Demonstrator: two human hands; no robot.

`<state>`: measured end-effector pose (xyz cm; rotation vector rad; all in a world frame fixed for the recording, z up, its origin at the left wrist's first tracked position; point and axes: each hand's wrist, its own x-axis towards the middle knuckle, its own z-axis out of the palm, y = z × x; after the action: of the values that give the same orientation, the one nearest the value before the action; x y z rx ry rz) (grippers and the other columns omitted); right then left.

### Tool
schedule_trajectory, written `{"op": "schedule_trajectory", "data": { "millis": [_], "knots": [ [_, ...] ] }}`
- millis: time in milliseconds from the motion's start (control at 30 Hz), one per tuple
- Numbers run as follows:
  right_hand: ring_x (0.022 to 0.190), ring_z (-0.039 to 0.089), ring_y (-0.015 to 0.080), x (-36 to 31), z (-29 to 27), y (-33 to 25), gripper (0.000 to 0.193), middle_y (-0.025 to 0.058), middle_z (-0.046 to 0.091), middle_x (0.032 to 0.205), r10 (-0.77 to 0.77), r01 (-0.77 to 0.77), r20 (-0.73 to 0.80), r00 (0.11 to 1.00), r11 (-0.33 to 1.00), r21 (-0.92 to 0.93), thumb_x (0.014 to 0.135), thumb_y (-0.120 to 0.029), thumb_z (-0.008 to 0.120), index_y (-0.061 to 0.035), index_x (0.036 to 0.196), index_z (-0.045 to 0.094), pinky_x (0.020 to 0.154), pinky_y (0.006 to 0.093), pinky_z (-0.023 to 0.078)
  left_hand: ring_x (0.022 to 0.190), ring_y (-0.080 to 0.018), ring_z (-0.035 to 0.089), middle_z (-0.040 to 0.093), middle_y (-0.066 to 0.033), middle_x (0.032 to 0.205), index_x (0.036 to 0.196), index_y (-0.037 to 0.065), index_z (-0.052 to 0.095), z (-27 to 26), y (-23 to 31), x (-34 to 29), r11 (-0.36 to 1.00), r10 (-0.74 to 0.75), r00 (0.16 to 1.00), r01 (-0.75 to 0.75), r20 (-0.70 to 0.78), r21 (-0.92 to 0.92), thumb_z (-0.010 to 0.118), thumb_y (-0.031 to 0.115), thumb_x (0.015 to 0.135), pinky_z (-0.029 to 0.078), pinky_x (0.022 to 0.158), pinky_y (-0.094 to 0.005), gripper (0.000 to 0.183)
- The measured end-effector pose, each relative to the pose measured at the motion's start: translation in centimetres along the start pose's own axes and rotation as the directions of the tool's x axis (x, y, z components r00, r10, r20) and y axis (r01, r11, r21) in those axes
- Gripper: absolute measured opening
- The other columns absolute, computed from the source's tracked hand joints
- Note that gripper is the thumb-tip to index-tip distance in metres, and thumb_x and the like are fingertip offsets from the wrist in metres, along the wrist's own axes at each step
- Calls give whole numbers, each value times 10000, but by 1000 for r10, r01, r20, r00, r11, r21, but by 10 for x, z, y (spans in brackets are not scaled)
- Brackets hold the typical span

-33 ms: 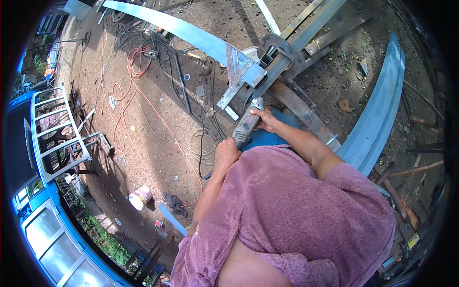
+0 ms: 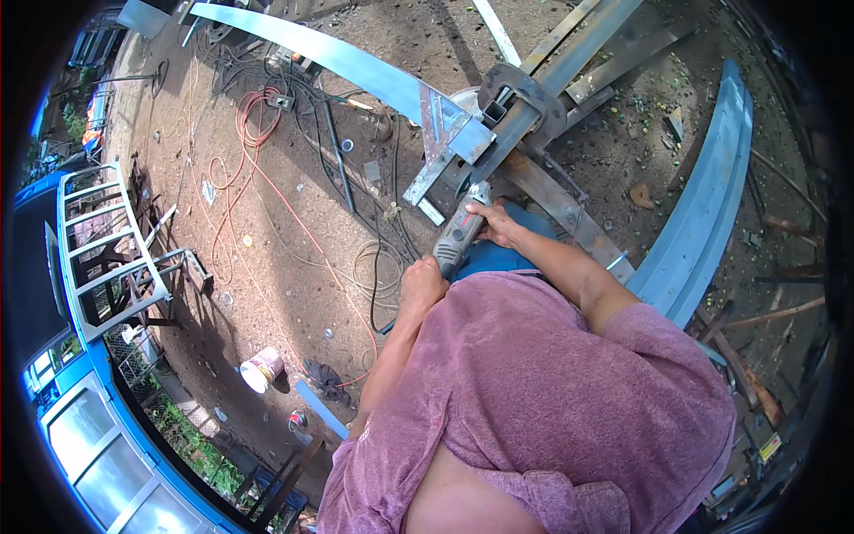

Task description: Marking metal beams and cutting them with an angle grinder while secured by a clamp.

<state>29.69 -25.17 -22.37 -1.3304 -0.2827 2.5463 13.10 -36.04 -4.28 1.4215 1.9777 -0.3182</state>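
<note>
- Angle grinder (image 2: 456, 238), grey casing: located between both grips, rear end in the left grip, front portion in the right grip; set on a slant, pointing away from the body.
- Left grip (image 2: 425, 279): curled around the rear end of the casing, fingers folded over.
- Right grip (image 2: 494, 222): wrapped around the front of the casing, thumb laid across the top; remaining fingers partly hidden.
- Grinder head (image 2: 480, 190), silver: just beyond the right grip, near the metal parts ahead. Contact with metal: cannot be determined from this view.
- Silver metal bar (image 2: 422, 183): ahead and to the left of the right grip, near the grinder head.
- Steel beam (image 2: 513, 132): beyond the right grip, running diagonally.
- Curved blue-grey metal strip (image 2: 329, 58): well ahead of the left grip, extending toward the far left.
- Long blue-grey metal panel (image 2: 689, 214): well to the right of the right grip.
- Orange hose (image 2: 257, 141): looped on the ground, ahead and to the left of the left grip.
- White bucket (image 2: 260, 369): well to the left of the left grip and nearer the body.
</note>
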Motion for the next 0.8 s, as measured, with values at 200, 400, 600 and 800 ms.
{"op": "schedule_trajectory", "data": {
  "millis": [200, 400, 600, 800],
  "knots": [
    [1082, 651, 361, 1, -9, -21, 693, 198, 654, 1183, 6, -6, 12, 1000, 1000, 12, 788, -374, 802, 31, 1285, 539, 944, 576, 514, 905, -412, 709, 699, -289, 957, 989, -71, 641, 3, 8, 24, 1000, 14, 1000, -14, 14, 25, 621, 101, 774, 578, 825, -473, 276],
    [1062, 662, 359, 15, -32, -48, 679, 196, 659, 1146, 3, -2, -19, 1000, 999, 45, 774, -351, 822, 22, 1266, 539, 931, 589, 522, 907, -402, 706, 700, -283, 939, 986, -70, 637, -11, 33, 46, 999, 28, 1000, -28, 5, 42, 621, 92, 764, 574, 831, -457, 276],
    [1089, 644, 354, 17, -44, -76, 663, 192, 638, 1183, -6, 9, -52, 999, 998, 68, 772, -313, 828, 16, 1269, 537, 932, 604, 518, 938, -430, 695, 689, -302, 968, 995, -77, 632, -21, 53, 69, 1000, 30, 999, -30, 34, 1, 633, 123, 774, 563, 842, -500, 299],
    [1066, 651, 356, 16, -53, -91, 675, 187, 647, 1167, -8, 10, -27, 1000, 998, 59, 772, -328, 825, 12, 1278, 535, 916, 601, 525, 876, -392, 708, 699, -275, 915, 954, -73, 631, -20, 65, 77, 997, 75, 996, -74, -39, 25, 619, 88, 762, 572, 808, -450, 251]
  ]
}}
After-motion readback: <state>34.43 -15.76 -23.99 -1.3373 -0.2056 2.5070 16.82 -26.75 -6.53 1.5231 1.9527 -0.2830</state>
